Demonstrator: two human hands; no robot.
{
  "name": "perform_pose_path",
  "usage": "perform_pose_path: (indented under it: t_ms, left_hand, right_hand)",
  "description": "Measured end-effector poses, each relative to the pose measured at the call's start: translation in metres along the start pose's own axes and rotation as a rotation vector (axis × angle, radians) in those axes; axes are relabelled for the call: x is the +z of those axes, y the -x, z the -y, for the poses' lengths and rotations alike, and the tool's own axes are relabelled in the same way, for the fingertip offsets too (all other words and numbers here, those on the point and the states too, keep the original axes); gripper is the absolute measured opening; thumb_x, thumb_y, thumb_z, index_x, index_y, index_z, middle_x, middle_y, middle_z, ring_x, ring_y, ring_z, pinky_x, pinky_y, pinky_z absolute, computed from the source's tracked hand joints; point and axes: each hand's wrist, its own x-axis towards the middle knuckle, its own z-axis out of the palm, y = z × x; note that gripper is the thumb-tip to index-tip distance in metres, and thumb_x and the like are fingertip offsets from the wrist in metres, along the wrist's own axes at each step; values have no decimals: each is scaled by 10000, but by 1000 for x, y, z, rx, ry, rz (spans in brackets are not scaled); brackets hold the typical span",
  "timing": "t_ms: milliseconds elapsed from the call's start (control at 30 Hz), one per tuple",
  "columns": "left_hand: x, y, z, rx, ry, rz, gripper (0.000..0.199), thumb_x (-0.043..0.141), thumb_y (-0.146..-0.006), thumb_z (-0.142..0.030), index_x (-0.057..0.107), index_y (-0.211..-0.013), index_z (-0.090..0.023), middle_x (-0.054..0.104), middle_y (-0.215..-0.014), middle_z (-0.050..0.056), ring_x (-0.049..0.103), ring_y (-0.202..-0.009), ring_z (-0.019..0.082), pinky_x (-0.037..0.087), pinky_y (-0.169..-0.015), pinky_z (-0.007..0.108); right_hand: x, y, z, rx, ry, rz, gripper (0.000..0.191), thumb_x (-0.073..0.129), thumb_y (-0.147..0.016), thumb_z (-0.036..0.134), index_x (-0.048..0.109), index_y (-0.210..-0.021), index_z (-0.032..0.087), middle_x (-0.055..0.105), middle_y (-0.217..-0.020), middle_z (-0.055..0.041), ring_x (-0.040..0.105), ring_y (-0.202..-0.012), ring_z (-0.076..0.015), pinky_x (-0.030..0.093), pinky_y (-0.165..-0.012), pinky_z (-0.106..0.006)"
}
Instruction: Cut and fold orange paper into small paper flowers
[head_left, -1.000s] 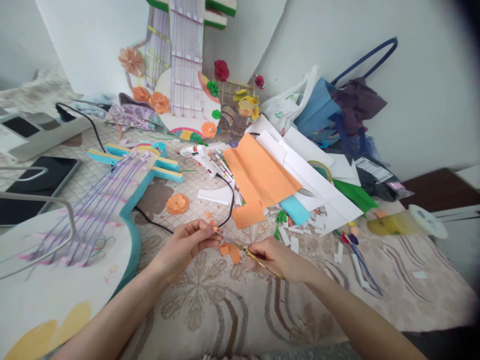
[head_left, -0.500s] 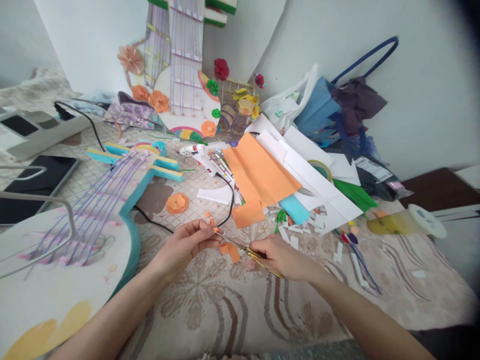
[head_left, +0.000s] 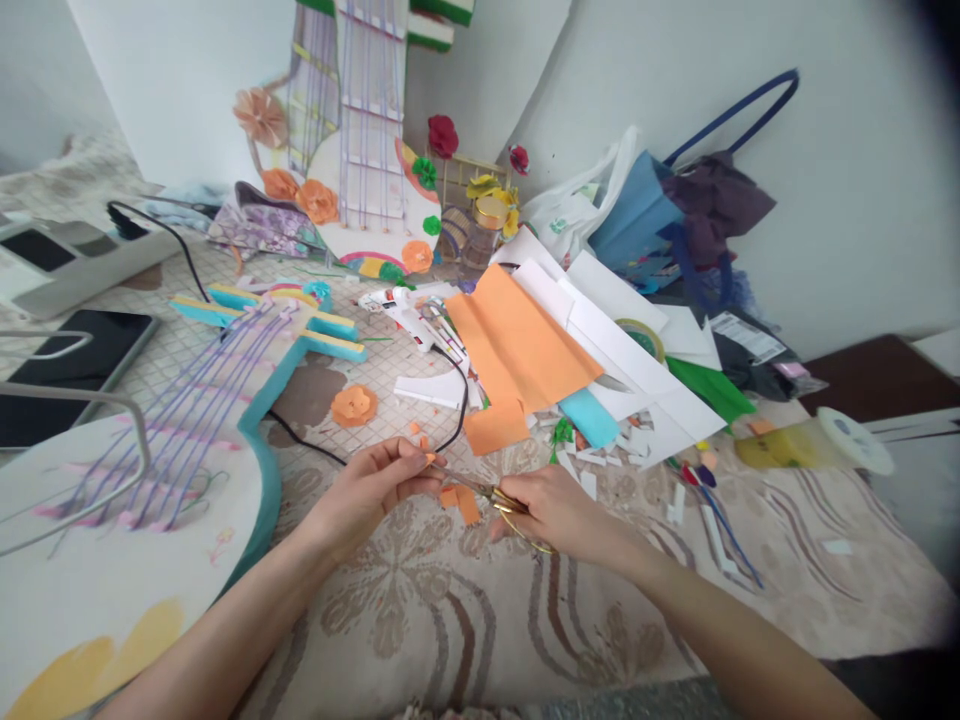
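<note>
My left hand (head_left: 390,475) pinches a small piece of orange paper (head_left: 430,457) between thumb and fingers; most of the piece is hidden. Gold-handled scissors (head_left: 504,500) are gripped in my right hand (head_left: 559,510), their blades pointing left to the paper at my left fingertips. Below the blades, small orange paper squares (head_left: 466,503) lie on the patterned cloth (head_left: 405,600). An orange paper flower (head_left: 355,405) rests just beyond my left hand.
A cardboard guitar (head_left: 187,450) with purple strings fills the left side. Farther back are a glue gun (head_left: 401,310) with its black cord, a large orange sheet (head_left: 517,340), white paper (head_left: 622,360) and scraps. A jar (head_left: 810,442) lies at right; a phone (head_left: 75,370) is at left.
The scissor handles have shifted and drawn closer together in my right hand. My left hand stays nearly still with the orange paper.
</note>
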Motion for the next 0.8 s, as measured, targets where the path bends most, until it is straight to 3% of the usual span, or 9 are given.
perform_pose_path:
  t_ms: [133, 400, 600, 800]
  left_hand:
    - [0, 1, 0, -5, 13, -10, 100, 672, -758, -194, 612, -720, -123, 726, -855, 64, 675, -753, 125, 539, -742, 216]
    - [2, 2, -2, 12, 21, -33, 128, 688, -745, -215, 609, -698, -127, 720, -843, 72, 666, -747, 126, 525, -733, 218]
    - [3, 3, -2, 91, 59, -95, 135, 698, -734, -235, 610, -693, -142, 690, -795, 35, 642, -726, 119, 503, -695, 213]
    - [4, 3, 2, 163, 54, -124, 121, 688, -742, -250, 613, -722, -157, 631, -728, -5, 565, -654, 90, 460, -633, 197]
  right_hand:
    - [5, 2, -3, 14, -35, -55, 332, 543, -837, 360, 441, -584, 169, 588, -561, 2, 475, -505, -98, 237, -499, -217]
    - [-3, -1, 15, 65, -238, 1, 242, 578, -798, 345, 489, -653, 172, 598, -620, -8, 487, -545, -116, 261, -507, -212]
    - [5, -2, 23, 111, -135, -88, 319, 545, -816, 405, 416, -622, 186, 515, -570, 19, 436, -524, -111, 238, -505, -217]
    - [13, -4, 21, 110, -33, -143, 384, 486, -844, 503, 429, -635, 187, 544, -578, 13, 476, -527, -117, 243, -517, -227]
